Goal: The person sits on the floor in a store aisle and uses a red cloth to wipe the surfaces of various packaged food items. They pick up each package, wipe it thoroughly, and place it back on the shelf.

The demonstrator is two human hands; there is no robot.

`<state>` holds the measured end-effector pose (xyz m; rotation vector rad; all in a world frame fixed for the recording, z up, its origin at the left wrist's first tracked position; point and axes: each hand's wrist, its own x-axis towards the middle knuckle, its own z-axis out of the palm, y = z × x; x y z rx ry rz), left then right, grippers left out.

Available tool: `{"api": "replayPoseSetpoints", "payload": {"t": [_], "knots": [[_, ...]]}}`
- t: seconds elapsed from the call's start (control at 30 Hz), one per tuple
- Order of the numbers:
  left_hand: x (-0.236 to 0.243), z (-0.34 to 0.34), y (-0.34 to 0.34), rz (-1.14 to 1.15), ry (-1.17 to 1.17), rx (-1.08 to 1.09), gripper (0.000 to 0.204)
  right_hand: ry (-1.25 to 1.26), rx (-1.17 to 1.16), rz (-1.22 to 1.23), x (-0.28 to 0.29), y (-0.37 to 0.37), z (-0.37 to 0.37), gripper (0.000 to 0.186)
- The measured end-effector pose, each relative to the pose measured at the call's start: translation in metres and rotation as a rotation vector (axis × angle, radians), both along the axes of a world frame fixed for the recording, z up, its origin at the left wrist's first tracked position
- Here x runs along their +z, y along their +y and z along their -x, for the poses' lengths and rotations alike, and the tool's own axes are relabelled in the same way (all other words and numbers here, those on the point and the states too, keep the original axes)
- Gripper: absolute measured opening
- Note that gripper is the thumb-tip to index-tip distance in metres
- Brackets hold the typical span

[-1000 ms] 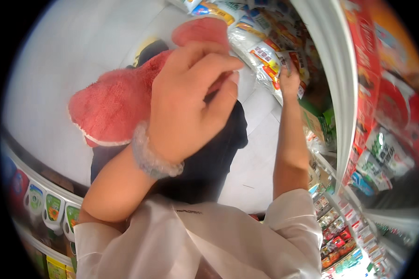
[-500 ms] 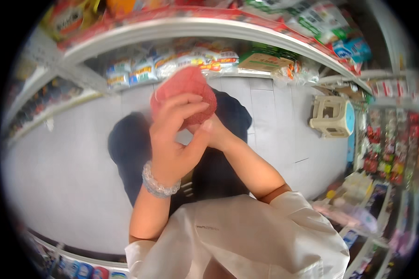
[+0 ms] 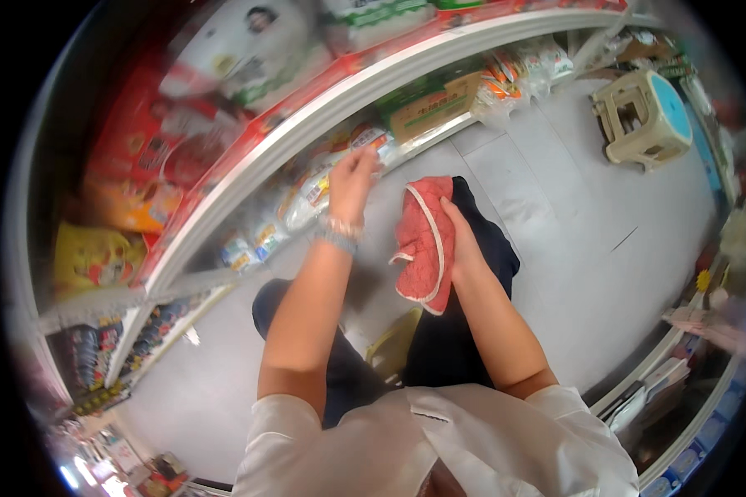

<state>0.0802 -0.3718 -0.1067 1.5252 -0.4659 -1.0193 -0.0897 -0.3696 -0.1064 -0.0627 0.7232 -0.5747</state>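
Note:
A red cloth with white edging [image 3: 427, 244] hangs, folded and crumpled, from my right hand [image 3: 462, 240]. The fingers of that hand are closed on its right side, over my right knee. My left hand [image 3: 352, 184], with a clear bead bracelet at the wrist, is stretched forward to the lower shelf. Its fingers look bent but are smeared by motion. Nearest to them are plastic-wrapped white packs [image 3: 315, 186]; whether they touch cannot be seen.
A white shelf edge [image 3: 307, 124] with a red strip runs across in front of me, with bagged goods [image 3: 249, 50] above. A cardboard box [image 3: 435, 108] sits on the lower shelf. A beige stool with a blue top [image 3: 642, 120] stands on the grey floor at right.
My left hand has left the cloth and moved forward to the lower shelf. The cloth, now hanging from my right hand alone, has come lower. The view has turned toward the left.

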Motion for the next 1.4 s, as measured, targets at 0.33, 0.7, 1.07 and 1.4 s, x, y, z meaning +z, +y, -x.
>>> {"api": "replayPoseSetpoints", "payload": {"t": [0.33, 0.7, 1.07, 1.4], "knots": [[-0.08, -0.052, -0.173, -0.394, -0.375, 0.202, 0.031, -0.085, -0.19, -0.041, 0.003, -0.036, 0.03, 0.025], [-0.109, -0.071, -0.207, -0.392, -0.406, 0.197, 0.031, -0.061, -0.209, 0.064, -0.003, -0.041, 0.034, 0.025], [-0.093, -0.078, -0.099, 0.095, 0.478, 0.082, 0.031, -0.157, -0.212, -0.069, -0.001, -0.037, 0.03, 0.031], [-0.039, -0.021, 0.125, 0.149, 0.723, 0.172, 0.045, -0.223, -0.27, -0.057, -0.004, -0.022, 0.02, 0.039]]}}
